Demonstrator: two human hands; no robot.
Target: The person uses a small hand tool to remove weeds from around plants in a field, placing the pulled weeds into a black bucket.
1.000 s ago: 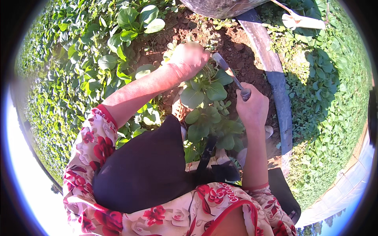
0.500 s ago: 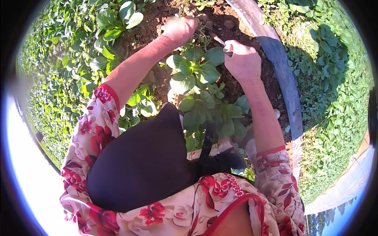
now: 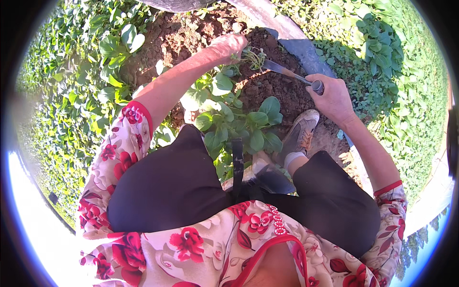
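At the far middle, my left hand (image 3: 229, 46) is closed on a small tuft of thin-stemmed greenery (image 3: 254, 58) above the brown soil. To its right, my right hand (image 3: 333, 97) grips a hand tool (image 3: 286, 71) with a narrow, flat, partly rust-brown metal blade and a round-ended handle. The blade points left, its tip right beside the tuft; whether they touch I cannot tell. Nearer to me, below both hands, grow broad-leaved green plants (image 3: 258, 122). The fingertips of my left hand are partly hidden.
A pale, hose-like strip (image 3: 306, 55) runs along the right side of the bare soil (image 3: 191, 36). A rounded grey object (image 3: 177, 4) lies at the top edge. Dense greens spread left and right. My shoe (image 3: 304, 131) stands beside the plants.
My right hand has moved right and nearer to me with the tool, showing more of its blade. My left hand has shifted slightly right and nearer, the tuft now plainer to see.
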